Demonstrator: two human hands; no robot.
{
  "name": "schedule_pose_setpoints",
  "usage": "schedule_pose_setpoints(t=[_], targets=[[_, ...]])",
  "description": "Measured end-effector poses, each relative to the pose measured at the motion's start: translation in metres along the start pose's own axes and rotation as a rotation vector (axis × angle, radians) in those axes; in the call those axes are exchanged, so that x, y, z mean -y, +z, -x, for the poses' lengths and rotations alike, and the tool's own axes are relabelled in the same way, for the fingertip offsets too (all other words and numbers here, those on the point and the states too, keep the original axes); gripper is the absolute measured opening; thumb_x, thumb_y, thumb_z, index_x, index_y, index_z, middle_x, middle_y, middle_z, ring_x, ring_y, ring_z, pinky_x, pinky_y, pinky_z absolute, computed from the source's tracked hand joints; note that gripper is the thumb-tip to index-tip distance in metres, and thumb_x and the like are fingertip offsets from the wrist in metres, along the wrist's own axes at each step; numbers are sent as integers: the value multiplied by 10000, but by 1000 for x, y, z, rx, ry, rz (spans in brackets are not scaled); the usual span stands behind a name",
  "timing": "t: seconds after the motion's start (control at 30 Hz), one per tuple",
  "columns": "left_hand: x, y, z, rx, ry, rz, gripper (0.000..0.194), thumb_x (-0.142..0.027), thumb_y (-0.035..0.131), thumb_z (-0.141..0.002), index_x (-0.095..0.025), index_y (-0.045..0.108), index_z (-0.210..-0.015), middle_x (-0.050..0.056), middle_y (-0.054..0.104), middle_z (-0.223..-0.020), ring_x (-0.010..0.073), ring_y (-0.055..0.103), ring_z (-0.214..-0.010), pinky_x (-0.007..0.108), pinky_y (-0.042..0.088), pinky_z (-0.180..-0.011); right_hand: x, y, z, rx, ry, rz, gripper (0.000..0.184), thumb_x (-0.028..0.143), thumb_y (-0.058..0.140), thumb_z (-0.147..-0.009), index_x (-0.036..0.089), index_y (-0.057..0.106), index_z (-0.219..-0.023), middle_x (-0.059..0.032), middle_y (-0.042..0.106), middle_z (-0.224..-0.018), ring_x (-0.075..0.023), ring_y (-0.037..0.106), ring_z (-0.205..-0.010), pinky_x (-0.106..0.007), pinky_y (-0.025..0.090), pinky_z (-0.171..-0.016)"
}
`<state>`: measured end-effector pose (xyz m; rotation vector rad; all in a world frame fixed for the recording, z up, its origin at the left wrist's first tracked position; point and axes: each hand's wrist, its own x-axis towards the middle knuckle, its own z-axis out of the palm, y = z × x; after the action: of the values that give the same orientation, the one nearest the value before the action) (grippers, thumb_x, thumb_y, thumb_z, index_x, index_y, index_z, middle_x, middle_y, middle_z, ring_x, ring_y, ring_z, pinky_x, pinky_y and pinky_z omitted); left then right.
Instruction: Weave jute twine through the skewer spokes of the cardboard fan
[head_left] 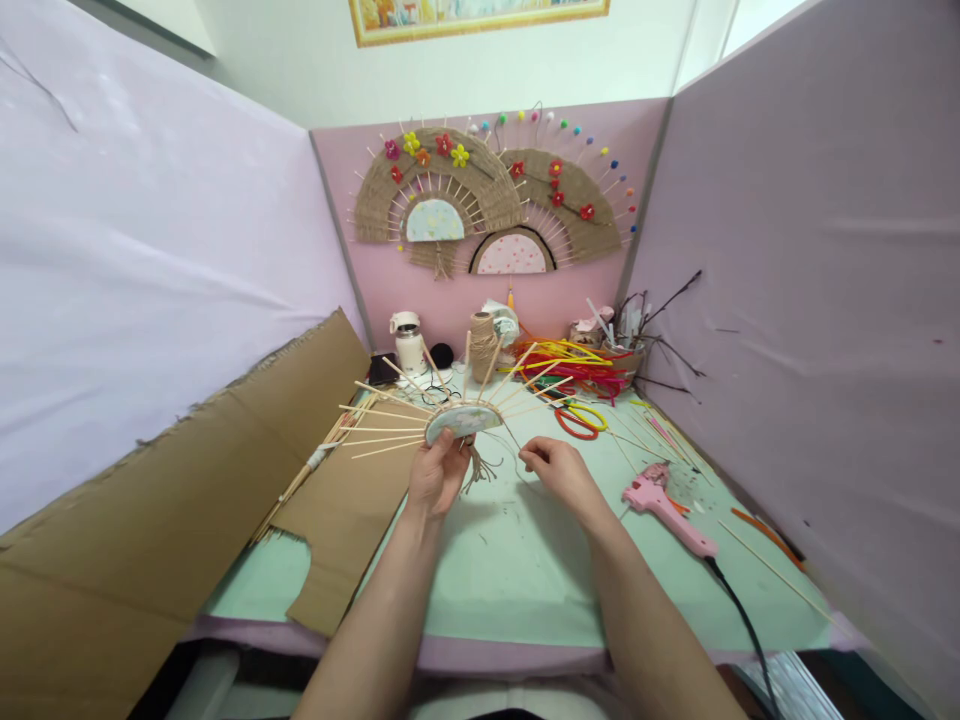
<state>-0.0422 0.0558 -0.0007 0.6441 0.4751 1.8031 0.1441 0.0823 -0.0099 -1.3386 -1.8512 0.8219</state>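
Half-round fan frame [463, 422], pale blue-green patterned base with bare wooden sticks radiating from it: one, held up above the table with its pale green cloth [517, 590]. My left hand [439, 475], at the frame's lower edge: closed on it, thumb flat against the front, other fingers mostly hidden behind. My right hand [559, 470], just right of the frame: thumb and forefinger pinched together on a thin grey-brown cord [512, 435] that runs to the frame's right corner; remaining fingers curled. Tan twine tassel [480, 470]: hanging below the frame. Tan twine spool [484, 350], upright: behind the frame. Scissors with red and yellow handles [577, 437]: right of the frame, farther back. Pink glue gun with black cable [667, 507]: lying well right of the frame. Flat brown cardboard sheet [360, 500]: left of and below the frame.
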Motion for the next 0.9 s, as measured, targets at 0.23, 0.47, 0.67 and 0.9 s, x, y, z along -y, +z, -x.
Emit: schedule_pose_setpoints(t=[0.23,0.47,0.67,0.9], targets=[[-5,-3,-1,8,-21,3,353,-359,898,-588,-214,709,-848,9,747,-869,151,668,-804,275,546,-767,2,0,1,-74,-124,-107,259,331,612,-763,199,680,-974,-81,724,-1000,-230,650,-897,-381,472,-859],[-6,-3,2,55,-84,12,421,-386,908,-556,-235,712,-897,-10,744,-904,130,654,-791,244,538,-711,17,-4,10,29,-196,-203,401,271,664,-728,212,651,-1125,-79,676,-1175,-241,611,-1099,-419,443,-1000],[-7,-4,1,52,-56,8,421,-405,912,-541,-242,713,-875,-24,742,-916,125,656,-851,238,539,-793,16,-5,9,17,-200,-222,351,229,607,-750,203,663,-1095,-71,690,-1130,-235,619,-1080,-419,437,-1012],[-8,-5,0,63,-13,-15,404,-404,909,-550,-258,713,-871,4,739,-923,174,664,-893,296,552,-813,26,-10,16,170,-255,-398,351,331,714,-754,227,675,-1087,-50,717,-1021,-207,648,-966,-370,486,-894]])
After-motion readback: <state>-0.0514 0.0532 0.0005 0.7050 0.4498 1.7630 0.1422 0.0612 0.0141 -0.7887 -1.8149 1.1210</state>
